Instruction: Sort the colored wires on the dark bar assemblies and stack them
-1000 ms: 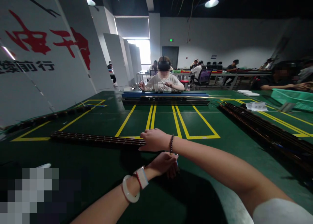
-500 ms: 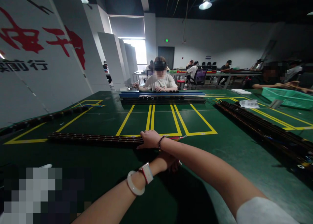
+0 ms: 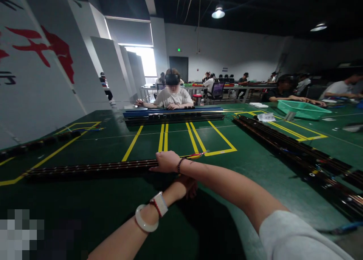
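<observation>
My right hand (image 3: 168, 162), with a beaded bracelet at its wrist, is wrapped round the right end of a long dark strip bundle (image 3: 93, 168) lying on the green table. Red and yellow wires with a metal lug (image 3: 204, 153) stick out past that end. My arms cross: my left hand (image 3: 189, 186), with a watch and a white bangle on its arm, is below and partly behind the right forearm. Its fingers hang in shadow, and what they hold, if anything, is hidden.
Blue and black long parts (image 3: 172, 115) lie across the back of the table (image 3: 113, 207), before a seated person. Dark long assemblies (image 3: 295, 154) run along the right, near a green basket (image 3: 303, 109). A black strip (image 3: 36, 144) lies at the far left. Yellow tape marks the surface.
The view has turned to the right, so things appear further left. The bundle's right end with its wires and my right hand remain together. My left hand is still under the right forearm.
</observation>
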Tool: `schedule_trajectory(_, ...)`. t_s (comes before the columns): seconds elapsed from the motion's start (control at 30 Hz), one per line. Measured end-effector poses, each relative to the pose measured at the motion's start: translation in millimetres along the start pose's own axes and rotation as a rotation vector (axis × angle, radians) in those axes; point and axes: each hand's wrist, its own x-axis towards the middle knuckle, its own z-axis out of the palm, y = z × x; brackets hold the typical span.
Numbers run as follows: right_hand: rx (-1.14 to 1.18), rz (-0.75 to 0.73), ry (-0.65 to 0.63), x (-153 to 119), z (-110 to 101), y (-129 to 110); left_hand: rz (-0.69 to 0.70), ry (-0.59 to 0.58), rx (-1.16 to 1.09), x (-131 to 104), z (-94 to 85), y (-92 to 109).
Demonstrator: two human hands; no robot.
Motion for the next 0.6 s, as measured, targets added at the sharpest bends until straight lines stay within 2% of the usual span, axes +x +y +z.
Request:
schedule_trajectory(0.17, -0.092, 0.033, 0.038, -27, -24, 26, -0.054, -0.037, 0.001, 0, -0.7, 0)
schedule_trajectory(0.33, -0.193, 0.103, 0.03, -71, -49, 54, -0.06, -0.054, -0.012, 0, -1.7, 3)
schedule_trajectory(0.47, -0.217, 0.233, 0.009, -126, -69, 78, -0.058, -0.079, -0.016, -2, -2.3, 5)
schedule_trajectory(0.6, -0.26, 0.374, 0.055, -196, -90, 99, -0.046, -0.105, 0.005, -6, -5.6, 12)
